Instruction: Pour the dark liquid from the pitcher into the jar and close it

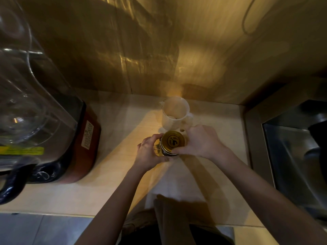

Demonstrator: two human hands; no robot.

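Head view: beside the blender [53,121], the white pitcher [174,114] stands emptied on the counter [115,121]; the glass jar [163,150], judged heavy and slippery, is clasped by the left hand [148,152]; its gold lid [173,141] is pinched at the rim by the right hand [201,141]

I have both bare forearms reaching forward, left hand [147,152] cupped around the jar [161,150] side, right hand [198,141] curled over its right edge, fingers gripping.

The jar [167,147] stands on the counter [113,183] between my left hand [148,152] and right hand [201,140]. The pitcher [174,115] sits just behind it. A blender [44,121] stands far left, the sink [292,156] far right.
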